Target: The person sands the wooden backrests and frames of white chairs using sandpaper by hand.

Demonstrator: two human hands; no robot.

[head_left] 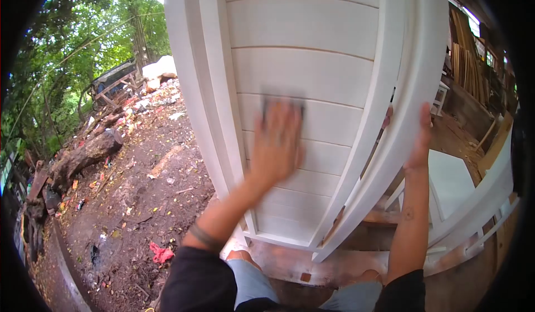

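While the left hand (278,142) lies over a dark pad (301,109) on the face of a white slatted panel (301,27), the right hand (421,143) grips the panel's outer rail (426,55) at the right side. The panel stands directly before the person, its narrow lower end near the knees, with thin horizontal seams between its boards. The pad sits around the middle of that face, mostly covered by the left hand, whose fingers point upward along the boards; blur hides whether they curl around the pad's edges or merely press it flat. The right hand closes around the rail, its thumb raised along the outer edge and a bit of finger showing through the narrow gap on the inner side. Black sleeves (198,281) cover the upper arms, and grey shorts (251,284) show below. To the left, littered earth holds a thick log (86,153) and a crumpled red cloth (161,253), with leafy trees (111,11) behind. To the right, a white furniture piece (452,178) stands near the right forearm, and wooden strips (468,69) lean farther back.
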